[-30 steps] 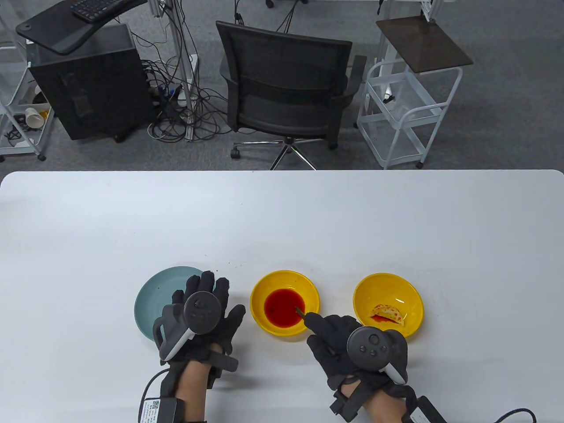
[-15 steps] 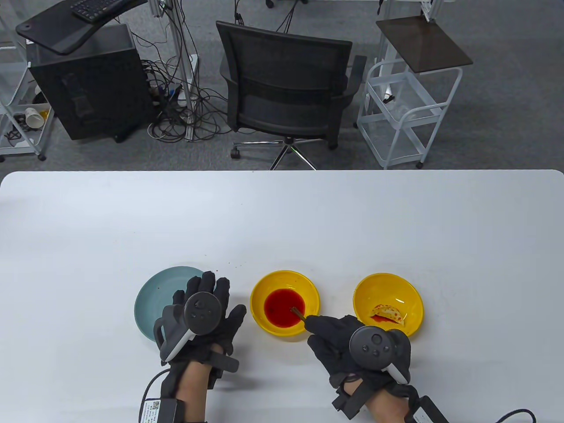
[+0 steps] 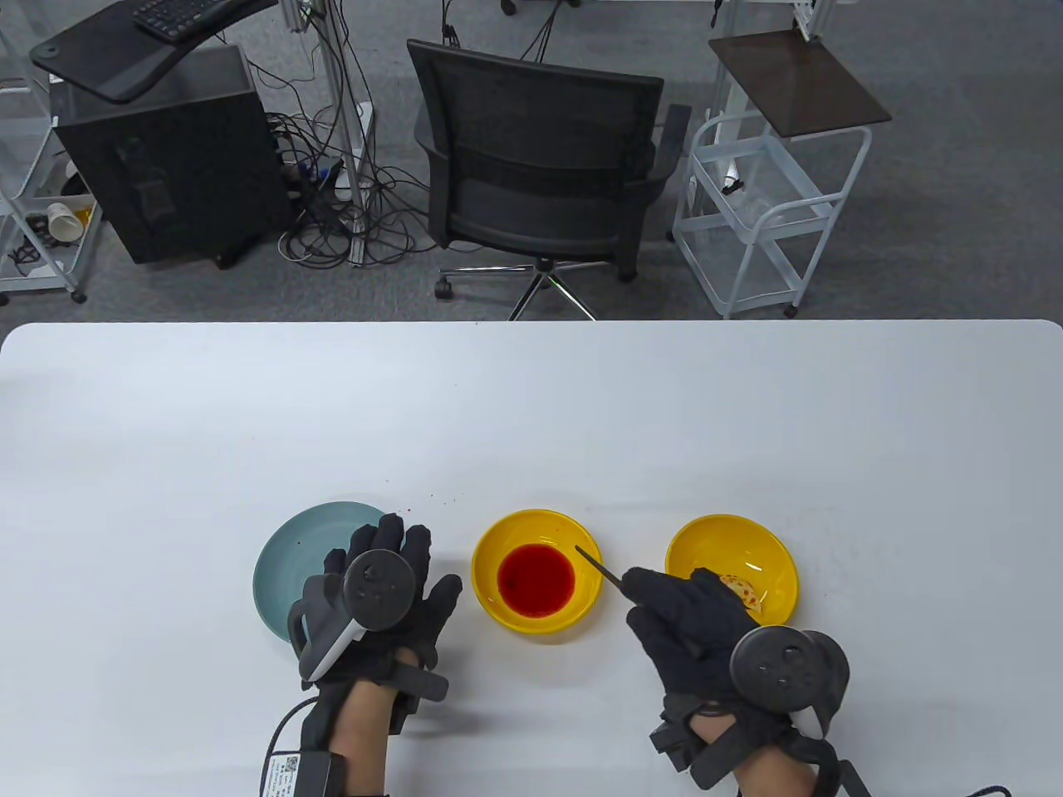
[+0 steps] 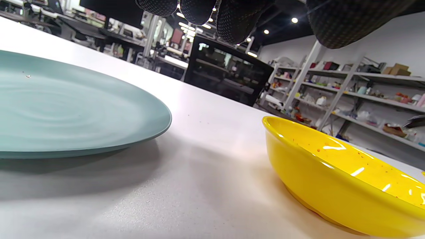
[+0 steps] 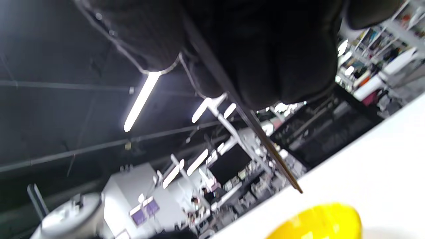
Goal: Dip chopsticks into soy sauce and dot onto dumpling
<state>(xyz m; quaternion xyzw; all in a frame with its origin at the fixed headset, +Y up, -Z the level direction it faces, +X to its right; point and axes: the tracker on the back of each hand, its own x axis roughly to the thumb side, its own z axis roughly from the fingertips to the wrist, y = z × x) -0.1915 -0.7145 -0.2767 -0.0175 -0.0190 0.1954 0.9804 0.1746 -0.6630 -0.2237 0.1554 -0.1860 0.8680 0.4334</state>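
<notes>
White table [image 3: 531, 415] fills lower frame. Blue plate [image 3: 286, 564] lower left; left hand [image 3: 378, 598] rests flat beside it, fingers spread, holding nothing. Sauce bowl [image 3: 537, 571] centre, soy sauce [image 3: 536, 579] inside. Right hand [image 3: 706, 631] grips chopsticks [image 3: 600, 565], tips over bowl's right rim. Dumpling [image 3: 745, 589] in right bowl [image 3: 731, 540], partly hidden.
</notes>
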